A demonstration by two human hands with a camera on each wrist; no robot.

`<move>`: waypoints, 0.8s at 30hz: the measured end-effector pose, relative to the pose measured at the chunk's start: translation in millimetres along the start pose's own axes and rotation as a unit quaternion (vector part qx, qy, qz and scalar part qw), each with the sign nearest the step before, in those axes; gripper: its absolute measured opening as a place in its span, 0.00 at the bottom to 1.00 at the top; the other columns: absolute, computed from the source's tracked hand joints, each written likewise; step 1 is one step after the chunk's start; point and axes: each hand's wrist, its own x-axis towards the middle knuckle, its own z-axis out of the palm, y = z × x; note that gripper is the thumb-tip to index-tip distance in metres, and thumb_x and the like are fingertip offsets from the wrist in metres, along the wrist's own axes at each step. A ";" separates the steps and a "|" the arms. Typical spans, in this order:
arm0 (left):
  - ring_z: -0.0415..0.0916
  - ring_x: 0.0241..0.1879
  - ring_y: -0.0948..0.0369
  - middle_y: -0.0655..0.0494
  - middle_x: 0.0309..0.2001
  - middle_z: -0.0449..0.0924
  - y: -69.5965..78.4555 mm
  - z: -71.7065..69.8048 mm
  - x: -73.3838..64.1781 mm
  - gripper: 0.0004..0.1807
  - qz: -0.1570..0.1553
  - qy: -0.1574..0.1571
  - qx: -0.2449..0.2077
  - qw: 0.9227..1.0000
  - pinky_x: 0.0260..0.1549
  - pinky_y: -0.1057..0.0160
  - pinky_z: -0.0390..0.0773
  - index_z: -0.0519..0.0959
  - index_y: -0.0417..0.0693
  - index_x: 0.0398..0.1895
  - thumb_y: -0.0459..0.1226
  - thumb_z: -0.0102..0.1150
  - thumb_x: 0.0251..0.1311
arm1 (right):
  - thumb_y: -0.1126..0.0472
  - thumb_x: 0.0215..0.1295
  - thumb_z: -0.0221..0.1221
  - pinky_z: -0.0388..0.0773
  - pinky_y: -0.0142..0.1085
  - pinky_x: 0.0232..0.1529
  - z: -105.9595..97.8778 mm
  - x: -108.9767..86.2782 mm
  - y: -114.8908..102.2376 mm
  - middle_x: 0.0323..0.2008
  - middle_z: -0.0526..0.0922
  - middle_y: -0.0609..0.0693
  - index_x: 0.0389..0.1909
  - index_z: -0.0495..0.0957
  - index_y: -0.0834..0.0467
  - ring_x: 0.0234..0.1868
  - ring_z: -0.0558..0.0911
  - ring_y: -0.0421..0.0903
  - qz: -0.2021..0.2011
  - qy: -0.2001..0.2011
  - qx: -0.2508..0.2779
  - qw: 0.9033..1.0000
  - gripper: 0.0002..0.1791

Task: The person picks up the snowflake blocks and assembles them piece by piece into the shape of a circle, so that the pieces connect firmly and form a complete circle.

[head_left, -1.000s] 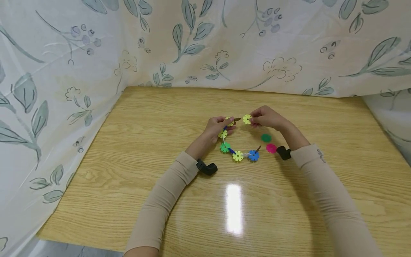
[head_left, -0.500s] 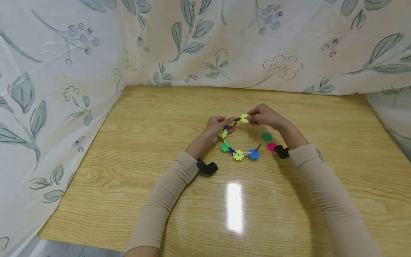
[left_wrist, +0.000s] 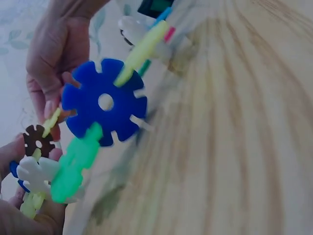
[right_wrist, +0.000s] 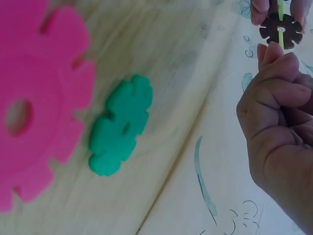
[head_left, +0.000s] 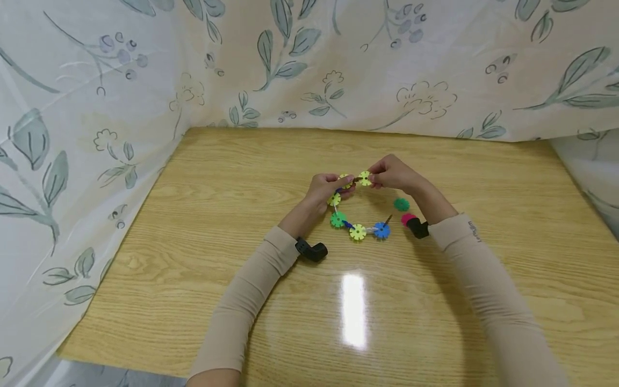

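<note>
My left hand [head_left: 325, 191] pinches a yellow notched disc [head_left: 345, 181] at the far end of a curved chain of interlocking discs. From that disc sticks a brown disc [right_wrist: 293, 33], seen face-on in the right wrist view. Between its thumb and finger, my right hand [head_left: 394, 173] holds another yellow disc [head_left: 365, 178], which meets the brown disc's edge. Whether the slots are fully joined I cannot tell. The chain curves toward me through a green disc [head_left: 338, 220] and a yellow one to a blue disc [head_left: 382, 230], with a brown disc standing in it.
A loose green disc [head_left: 401, 204] and a pink disc [head_left: 408, 219] lie on the wooden table [head_left: 242, 258] below my right wrist. The black wrist camera [head_left: 418, 228] partly covers the pink one. A floral cloth [head_left: 309, 64] hangs behind the table.
My right hand has moved left with its yellow disc, closing the gap to the brown disc. The left hand stays almost in place.
</note>
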 end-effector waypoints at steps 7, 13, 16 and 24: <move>0.79 0.29 0.60 0.50 0.30 0.80 3.3 0.9 0.2 0.07 -0.034 -0.080 0.048 0.995 0.32 0.65 0.81 0.77 0.38 0.37 0.35 0.56 0.61 | 0.70 0.68 0.46 0.74 0.34 0.35 1.8 -0.4 4.3 0.34 0.78 0.61 0.54 0.71 0.72 0.31 0.76 0.47 -0.042 -0.022 -0.043 0.998 0.17; 0.77 0.28 0.59 0.51 0.29 0.76 6.8 1.2 3.9 0.10 -0.075 -0.089 0.067 0.991 0.31 0.65 0.82 0.77 0.39 0.34 0.39 0.52 0.64 | 0.70 0.69 0.45 0.77 0.44 0.45 1.3 -5.7 5.4 0.39 0.79 0.66 0.60 0.66 0.69 0.40 0.80 0.58 -0.071 -0.019 -0.076 0.994 0.20; 0.79 0.27 0.59 0.51 0.30 0.76 7.4 1.0 4.7 0.09 -0.085 -0.083 0.072 0.990 0.34 0.63 0.82 0.77 0.39 0.33 0.37 0.53 0.64 | 0.69 0.67 0.47 0.76 0.48 0.44 -8.8 -17.2 7.7 0.39 0.80 0.67 0.55 0.71 0.71 0.39 0.80 0.58 -0.046 0.005 -0.135 0.990 0.17; 0.81 0.26 0.60 0.48 0.29 0.79 7.9 -3.3 2.0 0.10 -0.065 -0.078 0.080 0.992 0.32 0.64 0.82 0.76 0.36 0.36 0.36 0.49 0.66 | 0.57 0.59 0.60 0.72 0.48 0.42 -24.1 -49.1 16.1 0.42 0.76 0.64 0.39 0.72 0.67 0.43 0.75 0.57 0.063 -0.088 -0.256 0.961 0.17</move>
